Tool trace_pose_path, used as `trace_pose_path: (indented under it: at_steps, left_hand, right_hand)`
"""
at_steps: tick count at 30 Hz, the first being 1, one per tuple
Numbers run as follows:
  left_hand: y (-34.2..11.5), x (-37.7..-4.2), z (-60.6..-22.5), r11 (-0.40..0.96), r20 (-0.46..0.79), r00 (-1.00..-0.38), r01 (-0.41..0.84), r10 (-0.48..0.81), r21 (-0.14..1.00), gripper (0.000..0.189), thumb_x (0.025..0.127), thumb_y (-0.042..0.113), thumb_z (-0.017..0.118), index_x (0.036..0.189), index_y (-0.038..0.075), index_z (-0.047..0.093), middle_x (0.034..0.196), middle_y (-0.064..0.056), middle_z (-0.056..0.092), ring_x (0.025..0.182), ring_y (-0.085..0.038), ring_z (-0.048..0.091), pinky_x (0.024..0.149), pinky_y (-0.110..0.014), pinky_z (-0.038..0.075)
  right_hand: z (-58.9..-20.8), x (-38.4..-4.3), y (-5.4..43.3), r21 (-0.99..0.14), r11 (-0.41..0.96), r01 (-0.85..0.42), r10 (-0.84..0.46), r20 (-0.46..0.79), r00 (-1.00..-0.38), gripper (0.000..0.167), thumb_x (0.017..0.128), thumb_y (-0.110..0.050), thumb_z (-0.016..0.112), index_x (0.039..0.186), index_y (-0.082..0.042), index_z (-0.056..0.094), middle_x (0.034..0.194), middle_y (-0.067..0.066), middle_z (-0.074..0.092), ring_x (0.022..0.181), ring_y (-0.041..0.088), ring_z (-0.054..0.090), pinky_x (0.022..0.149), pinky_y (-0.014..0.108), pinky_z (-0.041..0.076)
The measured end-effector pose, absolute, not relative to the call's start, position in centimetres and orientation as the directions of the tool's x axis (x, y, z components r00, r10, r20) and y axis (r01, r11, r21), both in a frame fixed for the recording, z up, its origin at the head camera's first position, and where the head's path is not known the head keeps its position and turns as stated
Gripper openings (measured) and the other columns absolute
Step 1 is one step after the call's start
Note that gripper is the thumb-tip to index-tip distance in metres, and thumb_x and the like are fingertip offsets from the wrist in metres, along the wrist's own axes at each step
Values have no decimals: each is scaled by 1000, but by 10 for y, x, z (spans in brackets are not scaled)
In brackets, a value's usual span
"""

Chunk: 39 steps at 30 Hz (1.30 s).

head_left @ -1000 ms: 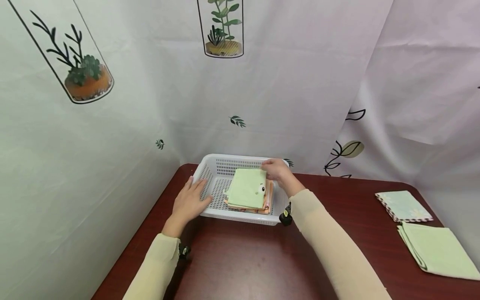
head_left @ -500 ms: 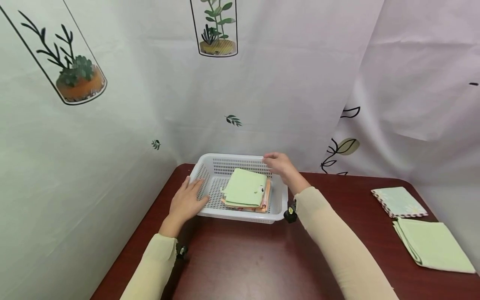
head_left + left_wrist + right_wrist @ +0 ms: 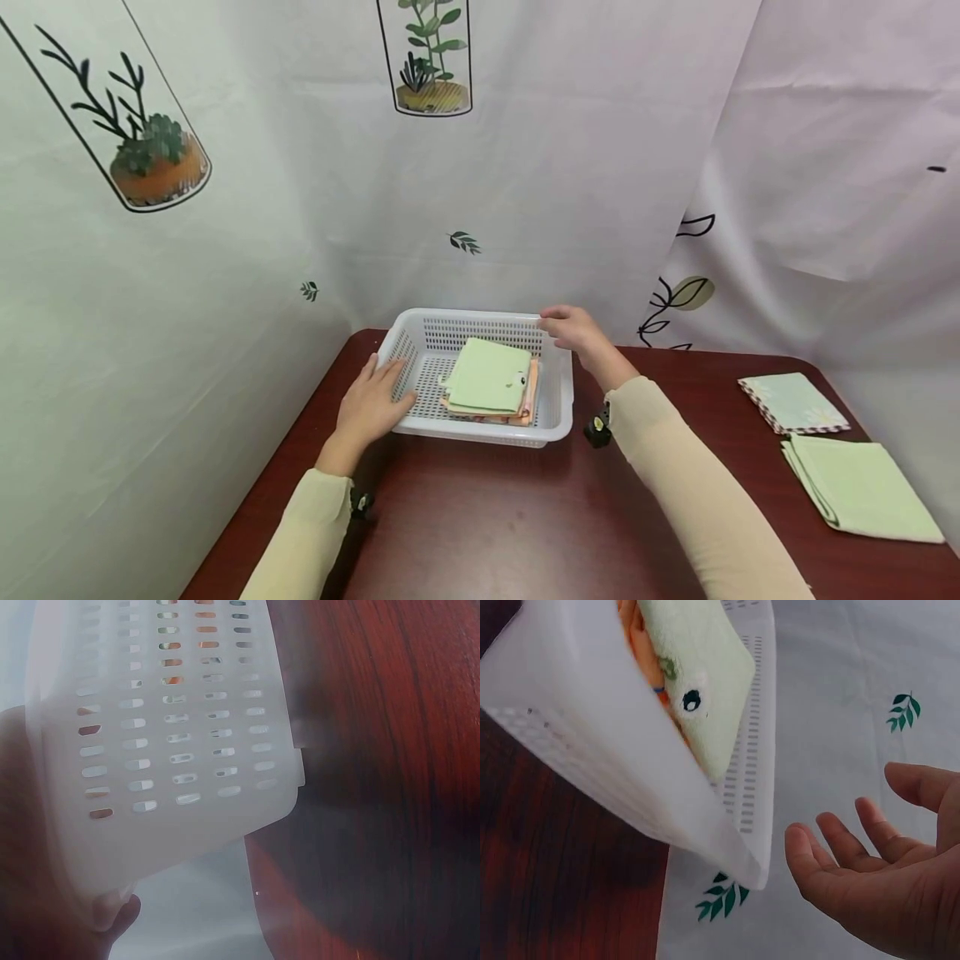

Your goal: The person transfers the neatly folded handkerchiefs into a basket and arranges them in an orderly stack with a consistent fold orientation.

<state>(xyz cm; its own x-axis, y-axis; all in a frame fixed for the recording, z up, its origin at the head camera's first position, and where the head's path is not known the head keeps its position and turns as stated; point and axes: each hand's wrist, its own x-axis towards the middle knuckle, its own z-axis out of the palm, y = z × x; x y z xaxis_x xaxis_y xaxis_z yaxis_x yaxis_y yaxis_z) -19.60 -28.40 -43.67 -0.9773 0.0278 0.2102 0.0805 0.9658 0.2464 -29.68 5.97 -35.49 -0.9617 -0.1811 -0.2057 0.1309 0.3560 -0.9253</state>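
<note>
A white perforated plastic basket stands near the back of the table. Inside it lies a stack of folded cloths: a light green towel with an embroidered eye on top, and orange patterned cloth showing beneath. My left hand rests on the basket's left front corner, its fingers spread along the left rim and its thumb over the front rim. Over the back right corner is my right hand, holding nothing. In the right wrist view that hand has loosely bent, parted fingers beside the rim.
On the right of the dark red table lie a folded pale cloth with a checked edge and a folded green towel. A white printed curtain hangs close behind the basket.
My right hand has let go of the green towel's back right corner and moved off to the right, above the basket rim. The left hand stays on its corner.
</note>
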Motion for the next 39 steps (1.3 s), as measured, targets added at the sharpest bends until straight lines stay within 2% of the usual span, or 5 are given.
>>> trace_pose_path:
  at_steps: [14,24,33,39]
  left_hand:
    - [-285,-196,-438,965,222,-975,89,33,248,70,93,41,60,152,8,46,154,-16,47,153,-41,21,118,-59,28]
    - [-286,-196,-437,964,227,-973,94,37,247,70,93,42,60,152,7,46,154,-16,47,152,-41,22,118,-59,28]
    - [-285,-195,-437,963,217,-976,85,29,255,72,92,43,59,153,8,45,155,-16,47,153,-41,21,118,-59,28]
    - [-285,-196,-437,963,215,-976,84,28,257,71,93,43,61,153,8,45,155,-16,46,153,-41,21,118,-60,28]
  right_hand:
    - [-354,-291,90,-919,379,111,-186,-193,-963,51,103,-24,56,148,-3,47,150,20,47,138,37,48,112,48,42]
    - [-355,-288,109,-913,395,104,-191,-192,-963,54,102,-25,56,150,-3,44,156,20,40,139,42,46,113,49,41]
    - [-353,-282,122,-900,429,83,-182,-176,-967,51,102,-26,57,148,-7,47,157,18,41,137,40,48,113,50,40]
    - [-353,-279,129,-908,414,64,-189,-155,-970,52,101,-25,59,147,-4,48,155,20,42,139,42,45,114,51,39]
